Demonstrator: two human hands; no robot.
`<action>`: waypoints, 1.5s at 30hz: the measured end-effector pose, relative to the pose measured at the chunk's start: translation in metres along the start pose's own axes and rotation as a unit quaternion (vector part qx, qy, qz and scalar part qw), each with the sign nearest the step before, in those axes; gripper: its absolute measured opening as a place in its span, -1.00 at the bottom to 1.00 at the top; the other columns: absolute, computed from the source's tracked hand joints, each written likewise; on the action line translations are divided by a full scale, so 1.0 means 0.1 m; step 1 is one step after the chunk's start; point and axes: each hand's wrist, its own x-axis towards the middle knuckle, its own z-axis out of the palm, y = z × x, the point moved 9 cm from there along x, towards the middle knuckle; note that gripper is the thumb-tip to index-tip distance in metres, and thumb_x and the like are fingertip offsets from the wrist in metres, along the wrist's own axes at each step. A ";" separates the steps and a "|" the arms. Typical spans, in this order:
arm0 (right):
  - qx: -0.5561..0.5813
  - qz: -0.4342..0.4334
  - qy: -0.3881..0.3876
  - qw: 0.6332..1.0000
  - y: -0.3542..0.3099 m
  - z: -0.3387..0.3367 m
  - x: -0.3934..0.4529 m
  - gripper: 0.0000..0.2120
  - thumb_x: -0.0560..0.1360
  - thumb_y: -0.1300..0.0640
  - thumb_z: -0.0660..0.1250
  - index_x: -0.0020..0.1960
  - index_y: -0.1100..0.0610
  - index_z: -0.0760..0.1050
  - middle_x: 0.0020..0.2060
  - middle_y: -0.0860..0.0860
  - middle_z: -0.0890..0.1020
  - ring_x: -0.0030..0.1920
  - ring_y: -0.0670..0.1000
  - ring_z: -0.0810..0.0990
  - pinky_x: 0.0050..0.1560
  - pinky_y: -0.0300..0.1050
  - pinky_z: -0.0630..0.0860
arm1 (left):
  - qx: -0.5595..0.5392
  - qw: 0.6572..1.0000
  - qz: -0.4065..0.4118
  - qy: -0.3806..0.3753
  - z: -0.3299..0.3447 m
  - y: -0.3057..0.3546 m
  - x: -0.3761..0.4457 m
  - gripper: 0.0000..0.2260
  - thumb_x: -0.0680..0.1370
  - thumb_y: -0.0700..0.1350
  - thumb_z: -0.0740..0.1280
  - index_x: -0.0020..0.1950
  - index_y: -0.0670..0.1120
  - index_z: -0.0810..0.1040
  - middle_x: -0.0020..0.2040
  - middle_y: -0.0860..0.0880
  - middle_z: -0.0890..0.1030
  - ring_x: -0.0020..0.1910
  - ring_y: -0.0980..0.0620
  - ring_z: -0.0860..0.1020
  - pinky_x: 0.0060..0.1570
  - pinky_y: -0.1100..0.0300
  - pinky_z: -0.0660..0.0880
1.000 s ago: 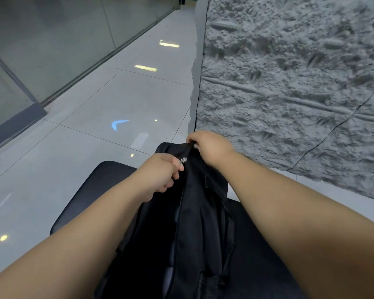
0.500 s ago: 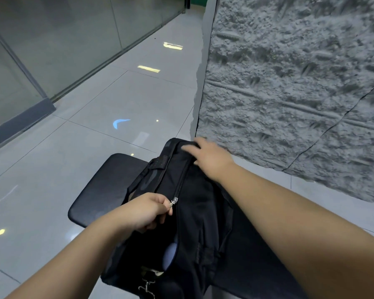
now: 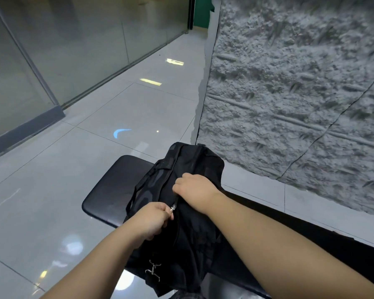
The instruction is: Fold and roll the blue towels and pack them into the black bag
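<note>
On the near end of the desk (image 3: 108, 197) sits the black bag (image 3: 194, 169), slumped on its side with one end hanging over the desk's front edge toward me. Along its top runs the zip, and the silver zipper pull (image 3: 172, 208) is pinched between the thumb and curled fingers (image 3: 167, 212) of my left hand (image 3: 151, 221). My right hand (image 3: 194, 190) lies just beyond it on the bag's top, fingers curled and bunching the fabric beside the zip line to hold it steady. Both hands, then, are clenched on something: the left on the pull, the right on the cloth

No blue towels show anywhere, neither on the desk nor on the floor (image 3: 52, 190), so I judge the folding, rolling and packing are done and the towels are inside, though the bag's contents are hidden from me. Beyond the pull the zip looks drawn together; the stretch nearer me is lost in dark folds, and I cannot tell how much of it stays open. What seems left is running the pull to its end

A small metal clip (image 3: 153, 269) dangles from the bag's near end. Past the desk are the glossy tiled floor, a glass partition (image 3: 52, 50) to the left and a rough grey stone wall (image 3: 289, 83) to the right
</note>
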 end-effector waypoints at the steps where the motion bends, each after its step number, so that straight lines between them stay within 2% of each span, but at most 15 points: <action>1: -0.007 0.015 0.000 1.000 0.01 0.01 0.01 -0.73 0.49 0.35 0.22 0.16 0.14 0.42 0.08 0.05 0.49 0.11 0.09 0.42 -0.04 -0.05 0.40 | 0.004 1.000 0.002 0.003 0.00 -0.03 -0.04 -0.77 0.57 -0.20 0.13 -0.24 -0.06 0.47 -0.47 0.04 0.36 -0.60 0.12 0.22 -0.54 0.34 0.10; 6: 0.018 0.150 -0.007 0.988 0.16 0.05 -0.07 -0.55 0.38 0.37 0.35 0.21 0.14 0.33 0.13 0.06 0.43 0.15 0.11 0.42 -0.07 -0.08 0.32 | 0.016 0.999 0.007 -0.027 0.03 -0.31 -0.30 -0.79 0.53 -0.24 0.16 -0.27 -0.07 0.47 -0.44 -0.01 0.35 -0.58 0.11 0.23 -0.55 0.33 0.09; 9: -0.008 0.154 -0.035 0.987 0.01 0.06 -0.11 -0.51 0.39 0.30 0.37 0.26 0.13 0.30 0.18 0.08 0.40 0.19 0.12 0.37 -0.03 -0.07 0.30 | 0.027 0.998 -0.016 -0.052 0.04 -0.59 -0.44 -0.79 0.52 -0.27 0.14 -0.25 -0.07 0.48 -0.45 -0.01 0.35 -0.58 0.11 0.22 -0.55 0.33 0.05; 11: -0.010 0.105 -0.022 0.994 -0.22 0.04 -0.14 -0.54 0.44 0.26 0.32 0.30 0.10 0.31 0.21 0.09 0.37 0.21 0.13 0.34 0.02 -0.04 0.34 | 0.011 0.998 -0.031 -0.052 0.04 -0.76 -0.48 -0.78 0.52 -0.26 0.12 -0.24 -0.06 0.47 -0.47 0.03 0.35 -0.58 0.11 0.19 -0.51 0.31 0.00; 14: 0.044 -0.057 -0.006 0.997 -0.74 0.08 -0.29 -0.62 0.49 0.21 0.24 0.30 0.04 0.40 0.26 0.05 0.39 0.20 0.12 0.35 0.03 0.00 0.38 | -0.042 0.998 -0.033 -0.046 0.06 -0.87 -0.50 -0.78 0.54 -0.27 0.11 -0.22 -0.06 0.45 -0.49 0.03 0.34 -0.55 0.09 0.16 -0.48 0.30 -0.03; 15: 0.049 -0.099 -0.014 0.994 -0.90 0.11 -0.36 -0.64 0.49 0.20 0.25 0.28 0.04 0.44 0.25 0.04 0.43 0.18 0.12 0.36 0.00 -0.01 0.38 | -0.050 0.998 -0.028 -0.039 0.07 -0.88 -0.50 -0.78 0.55 -0.27 0.11 -0.22 -0.06 0.45 -0.50 0.03 0.33 -0.54 0.09 0.15 -0.48 0.30 -0.03; 17: 0.016 -0.124 -0.016 0.992 -1.06 0.16 -0.46 -0.69 0.49 0.19 0.26 0.23 0.06 0.47 0.16 0.03 0.49 0.13 0.10 0.40 -0.10 -0.08 0.33 | -0.055 0.998 -0.018 -0.026 0.08 -0.88 -0.51 -0.78 0.55 -0.26 0.11 -0.23 -0.06 0.44 -0.50 0.03 0.32 -0.53 0.09 0.16 -0.49 0.30 -0.02; 20: -0.021 -0.084 -0.002 0.996 -1.04 0.10 -0.48 -0.78 0.53 0.24 0.21 0.16 0.11 0.46 0.07 0.01 0.51 0.11 0.07 0.41 -0.13 -0.13 0.27 | -0.056 0.998 -0.011 -0.010 0.09 -0.87 -0.52 -0.77 0.53 -0.27 0.10 -0.25 -0.06 0.45 -0.51 0.03 0.33 -0.54 0.10 0.17 -0.49 0.31 -0.02; 26: -0.004 -0.035 0.017 0.999 -0.99 0.06 -0.49 -0.71 0.50 0.31 0.25 0.20 0.16 0.39 0.10 0.05 0.47 0.12 0.07 0.40 -0.01 -0.10 0.37 | -0.032 0.998 0.010 0.048 0.11 -0.96 -0.59 -0.79 0.56 -0.26 0.14 -0.24 -0.13 0.45 -0.47 0.02 0.39 -0.64 0.19 0.24 -0.60 0.32 0.11; 30: 0.006 -0.023 0.026 0.999 -0.96 0.07 -0.52 -0.69 0.48 0.32 0.27 0.20 0.15 0.38 0.10 0.05 0.46 0.11 0.07 0.39 -0.05 -0.12 0.34 | -0.022 0.998 -0.010 0.057 0.12 -1.17 -0.57 -0.78 0.58 -0.21 0.17 -0.24 -0.14 0.48 -0.47 0.01 0.44 -0.64 0.19 0.26 -0.57 0.28 0.14; 35: 0.003 -0.014 0.032 0.999 -0.95 0.04 -0.55 -0.68 0.47 0.32 0.28 0.20 0.13 0.38 0.10 0.03 0.45 0.10 0.06 0.40 -0.11 -0.13 0.29 | 0.016 0.996 -0.035 0.085 0.07 -1.30 -0.48 -0.80 0.57 -0.16 0.21 -0.24 -0.15 0.50 -0.43 0.00 0.49 -0.55 0.12 0.32 -0.49 0.23 0.22; 39: 0.001 -0.002 0.027 1.000 -0.94 0.09 -0.57 -0.65 0.45 0.32 0.30 0.20 0.13 0.37 0.10 0.04 0.45 0.10 0.06 0.40 -0.10 -0.12 0.31 | 0.004 0.994 -0.072 0.078 0.14 -1.34 -0.42 -0.80 0.57 -0.18 0.21 -0.26 -0.15 0.47 -0.42 -0.05 0.49 -0.57 0.09 0.30 -0.53 0.28 0.19; 43: 0.044 0.032 0.030 0.998 -0.84 0.11 -0.61 -0.63 0.44 0.36 0.28 0.21 0.12 0.39 0.12 0.05 0.45 0.12 0.08 0.39 -0.02 -0.09 0.35 | 0.073 0.993 -0.059 0.074 0.15 -1.22 -0.40 -0.77 0.58 -0.15 0.19 -0.28 -0.13 0.42 -0.44 -0.05 0.45 -0.58 0.06 0.30 -0.58 0.33 0.21; 45: 0.100 0.050 0.022 0.994 -0.76 0.09 -0.62 -0.63 0.48 0.36 0.21 0.23 0.09 0.43 0.16 0.03 0.49 0.16 0.08 0.39 0.08 -0.06 0.36 | 0.146 0.985 -0.045 0.084 0.10 -1.21 -0.37 -0.71 0.57 -0.13 0.20 -0.35 -0.11 0.33 -0.49 -0.01 0.38 -0.54 0.04 0.31 -0.49 0.26 0.22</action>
